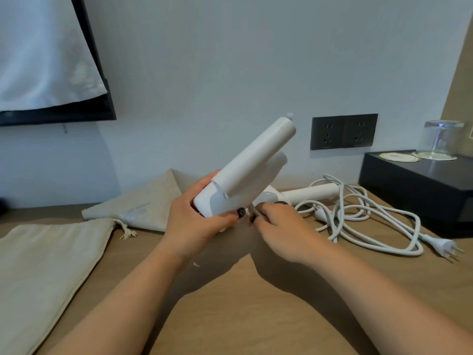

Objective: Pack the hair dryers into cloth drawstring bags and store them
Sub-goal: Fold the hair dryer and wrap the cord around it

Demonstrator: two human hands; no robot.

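My left hand (197, 221) grips a white hair dryer (250, 167) by its body, lifted above the wooden table (243, 316) with its folded handle pointing up and right. My right hand (281, 224) pinches the white cord where it leaves the dryer. A second white hair dryer (309, 193) lies on the table behind my right hand. Its loose white cable (371, 221) is heaped to the right and ends in a plug (446, 248). One beige drawstring bag (46, 272) lies flat at the left. Another beige bag (143, 206) leans against the wall behind it.
A black box (409, 185) stands at the right with coasters and an upturned glass (441, 139) on it. Dark wall sockets (344, 131) sit above the table. A black-framed screen draped with white cloth (51, 73) hangs at upper left.
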